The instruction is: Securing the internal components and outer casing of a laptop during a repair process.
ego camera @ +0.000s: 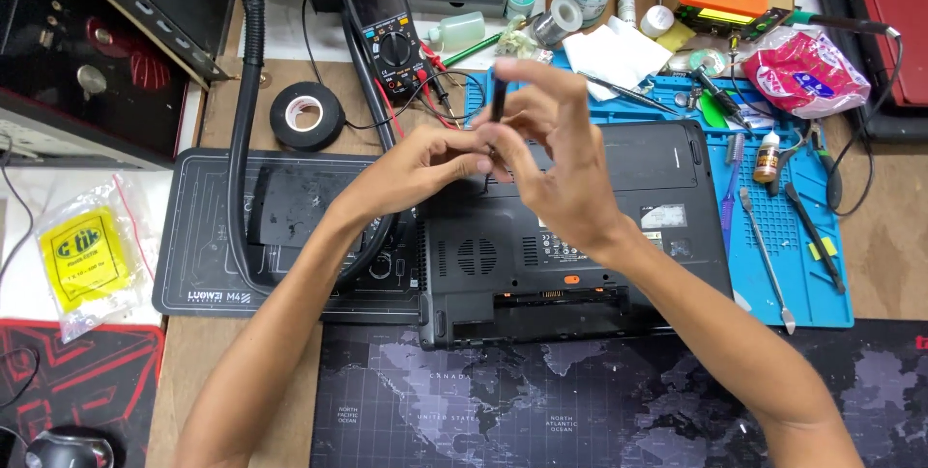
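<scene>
Head view: both hands (left (425, 166), right (551, 154)) pinch — seemingly — a screwdriver (498, 91); laptop (580, 265) below.

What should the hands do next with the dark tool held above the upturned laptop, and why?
Probably lower the tool to the laptop underside. The right hand holds it upright, the left hand pinches near its lower end, and both hover above the case without touching it.
</scene>
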